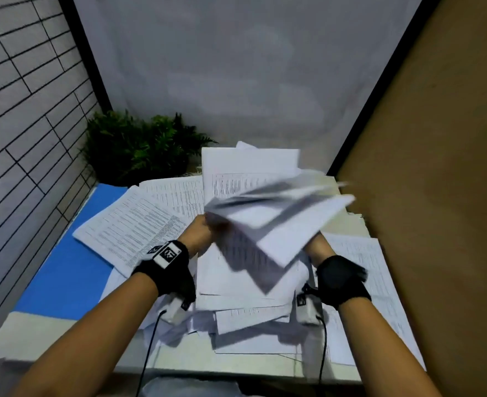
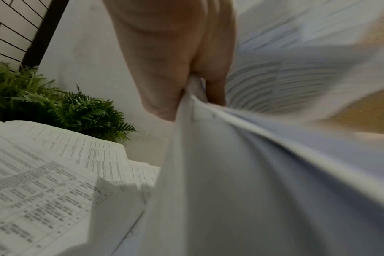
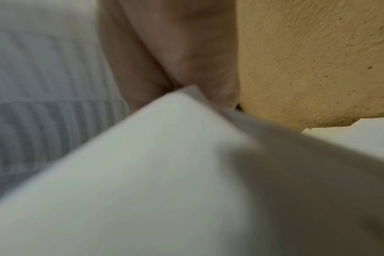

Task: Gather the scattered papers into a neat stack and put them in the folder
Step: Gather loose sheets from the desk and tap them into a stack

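A blurred bundle of white printed papers is lifted above the table, tilted, held from both sides. My left hand pinches the bundle's left edge; in the left wrist view the left hand has paper between thumb and fingers. My right hand is mostly hidden under the sheets; in the right wrist view the right hand grips the paper's corner. More printed sheets lie scattered below. A blue folder lies flat at the left, partly under sheets.
A green fern plant stands at the table's back left, against a white wall. A tiled wall closes the left side and a tan textured wall the right. The table's pale front edge runs below my forearms.
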Available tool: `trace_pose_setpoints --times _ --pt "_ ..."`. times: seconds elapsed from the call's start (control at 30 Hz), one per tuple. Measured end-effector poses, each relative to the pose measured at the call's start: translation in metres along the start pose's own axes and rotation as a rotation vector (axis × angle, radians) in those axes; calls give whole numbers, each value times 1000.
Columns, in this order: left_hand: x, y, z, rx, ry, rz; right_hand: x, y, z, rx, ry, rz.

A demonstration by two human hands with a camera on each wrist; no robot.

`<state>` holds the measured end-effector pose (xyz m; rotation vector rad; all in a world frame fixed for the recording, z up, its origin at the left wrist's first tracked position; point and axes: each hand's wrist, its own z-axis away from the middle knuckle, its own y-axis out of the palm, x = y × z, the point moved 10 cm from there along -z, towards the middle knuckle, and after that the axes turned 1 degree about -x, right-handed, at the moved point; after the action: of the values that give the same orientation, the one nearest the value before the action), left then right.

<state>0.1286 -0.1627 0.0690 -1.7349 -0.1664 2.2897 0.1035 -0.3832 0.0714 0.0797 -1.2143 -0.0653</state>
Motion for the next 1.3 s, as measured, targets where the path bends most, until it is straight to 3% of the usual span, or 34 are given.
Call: trace_pose_setpoints --times 0.1,0.27,0.37,0.57,0.9,1.13,1.3 --pt "13 -1 -1 24 -81 41 1 4 -6 -109 15 28" --pt "-10 -15 6 -122 34 116 19 -1 -6 -207 -144 80" --pt "-26 -19 13 -130 120 141 38 1 -5 -230 -244 150" --pt "-47 -27 24 -78 316 251 50 10 0 -156 -322 83" --pt "-57 -43 29 -68 391 404 70 5 2 -10 -393 -70" --pt "-52 -20 30 126 347 327 74 32 6 107 -367 170" --pt "-63 -41 31 -94 389 362 87 25 10 -68 -423 55"
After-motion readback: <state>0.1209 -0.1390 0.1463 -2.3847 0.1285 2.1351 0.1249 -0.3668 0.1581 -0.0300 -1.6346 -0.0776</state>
